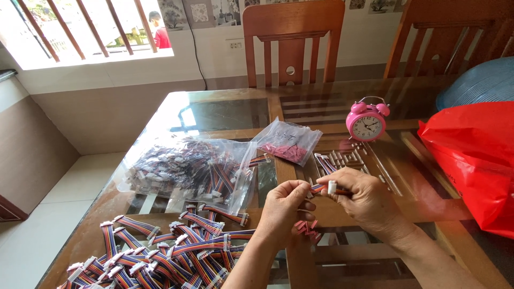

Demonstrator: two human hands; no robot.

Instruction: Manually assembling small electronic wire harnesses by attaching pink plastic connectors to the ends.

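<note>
- A loose heap of ribbon cables (160, 254), flat striped bands of many-coloured wire capped with small white plastic plugs, sprawls over the near left corner of a glass-topped wooden table (230, 112).
- Just behind the heap lies a large clear plastic bag (182, 168), crinkled and glossy, packed with more of the same cables; a few spill from its open right end.
- A smaller clear zip bag (287, 140) of tiny pink pieces rests beyond it, near the table's middle.
- The left hand (284, 208), fingers curled closed, pinches the wire end of a single short ribbon cable (321, 188) between thumb and fingertips; several pink pieces (306, 229) sit just below the hand.
- The right hand (364, 198), likewise curled shut, grips the same cable at its white connector (332, 187), held above the table edge between the two hands, which nearly touch.
- Beyond the hands, a few more cables (324, 162) lie on the glass.
- A round pink twin-bell alarm clock (367, 122) stands upright behind them.
- A bright red plastic bag (471, 160), smooth and bulging, crowds the right edge, with a blue ribbed bundle (479, 80) behind it.
- Two wooden slat-backed chairs (292, 43) stand at the far side.
</note>
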